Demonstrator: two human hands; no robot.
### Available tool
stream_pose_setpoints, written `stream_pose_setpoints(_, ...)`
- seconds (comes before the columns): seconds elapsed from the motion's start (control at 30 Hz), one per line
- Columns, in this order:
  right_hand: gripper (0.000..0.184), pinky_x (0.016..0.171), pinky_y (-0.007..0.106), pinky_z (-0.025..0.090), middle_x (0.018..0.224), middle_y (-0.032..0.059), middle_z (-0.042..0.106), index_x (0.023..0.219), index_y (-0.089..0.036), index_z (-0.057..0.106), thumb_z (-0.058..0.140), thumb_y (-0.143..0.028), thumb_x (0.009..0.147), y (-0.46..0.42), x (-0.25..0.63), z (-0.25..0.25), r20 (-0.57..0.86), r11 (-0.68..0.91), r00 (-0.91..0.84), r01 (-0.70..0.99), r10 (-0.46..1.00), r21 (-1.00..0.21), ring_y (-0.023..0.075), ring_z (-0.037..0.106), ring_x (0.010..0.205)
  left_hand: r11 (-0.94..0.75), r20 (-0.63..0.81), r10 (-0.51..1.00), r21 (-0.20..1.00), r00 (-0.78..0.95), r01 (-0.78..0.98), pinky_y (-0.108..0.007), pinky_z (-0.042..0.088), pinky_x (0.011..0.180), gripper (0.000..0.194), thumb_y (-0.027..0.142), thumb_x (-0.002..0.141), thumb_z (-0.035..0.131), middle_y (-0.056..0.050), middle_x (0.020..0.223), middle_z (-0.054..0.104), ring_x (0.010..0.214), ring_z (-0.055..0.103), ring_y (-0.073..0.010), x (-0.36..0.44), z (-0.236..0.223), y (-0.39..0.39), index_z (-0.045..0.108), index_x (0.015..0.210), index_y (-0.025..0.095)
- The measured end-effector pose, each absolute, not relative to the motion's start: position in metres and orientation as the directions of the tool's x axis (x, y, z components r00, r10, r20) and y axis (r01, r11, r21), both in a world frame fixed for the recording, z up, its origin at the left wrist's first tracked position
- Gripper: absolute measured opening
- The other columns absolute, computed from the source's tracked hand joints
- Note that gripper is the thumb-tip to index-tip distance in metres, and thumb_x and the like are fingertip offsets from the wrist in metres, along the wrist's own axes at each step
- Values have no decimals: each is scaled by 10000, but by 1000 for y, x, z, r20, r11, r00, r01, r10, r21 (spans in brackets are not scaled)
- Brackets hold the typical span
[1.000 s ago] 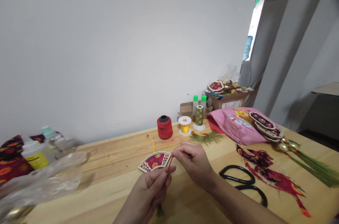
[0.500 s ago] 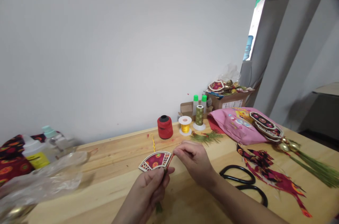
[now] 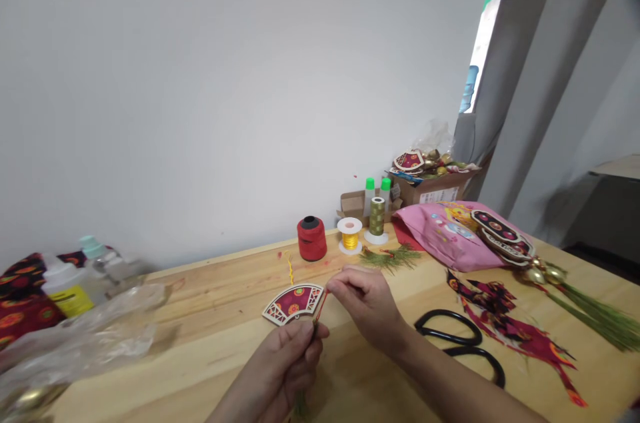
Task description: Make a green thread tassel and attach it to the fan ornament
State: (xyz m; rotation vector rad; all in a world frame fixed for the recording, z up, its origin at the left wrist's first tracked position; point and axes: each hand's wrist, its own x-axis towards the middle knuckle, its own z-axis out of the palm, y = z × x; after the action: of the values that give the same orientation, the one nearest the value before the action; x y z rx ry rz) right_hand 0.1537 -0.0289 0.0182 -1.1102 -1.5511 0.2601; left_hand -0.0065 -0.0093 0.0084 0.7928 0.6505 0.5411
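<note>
My left hand is closed around the top of a green tassel, whose strands hang out below my fist. My right hand pinches a short red thread that runs down to the tassel's top at my left fingertips. A fan-shaped red and cream ornament lies flat on the wooden table just beyond both hands. Black scissors lie to the right of my right forearm.
At the back stand a red thread spool, a gold spool, an olive spool and a cardboard box of ornaments. A pink cloth and finished green tassels lie at right. Bottles and clear plastic sit at left.
The red thread between my hands has grown shorter as my left fingers slid up it; my right hand stays almost in place.
</note>
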Motion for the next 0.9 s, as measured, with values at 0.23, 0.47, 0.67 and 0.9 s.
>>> stream_pose_setpoints(0.23, 260, 496, 208, 322, 517, -13, 468, 602, -127, 588, 478, -246, 806, -29, 152, 19, 637, 513, 111, 495, 763, -701, 91, 417, 494, 575, -288, 690, 776, 664, -260, -118, 264, 412, 189, 268, 656, 672, 19, 525, 489, 431, 367, -12, -7, 6, -12, 634, 671, 84)
stream_pose_setpoints(0.47, 269, 491, 208, 333, 524, -13, 482, 598, -132, 580, 474, -275, 801, -24, 152, 13, 562, 440, 134, 484, 816, -756, 96, 428, 502, 591, -259, 665, 755, 700, -282, -242, 426, 604, 155, 258, 721, 603, -11, 590, 562, 520, 489, -75, -6, 5, -15, 625, 678, 111)
stream_pose_setpoints(0.67, 268, 510, 214, 362, 530, -16, 493, 623, -146, 601, 461, -278, 810, -22, 154, 10, 537, 415, 118, 505, 835, -757, 105, 446, 514, 541, -288, 693, 814, 661, -212, -155, 337, 452, 177, 284, 673, 650, 46, 508, 464, 408, 324, -17, -8, 7, -15, 635, 675, 107)
stream_pose_setpoints(0.9, 209, 878, 346, 315, 1035, 54, 495, 953, -227, 619, 563, -245, 752, -30, 162, 33, 720, 564, 3, 619, 694, -546, 196, 428, 999, 427, -225, 746, 884, 626, -191, -164, 288, 419, 228, 346, 666, 641, 54, 479, 427, 410, 302, -35, -6, 5, -10, 612, 620, 125)
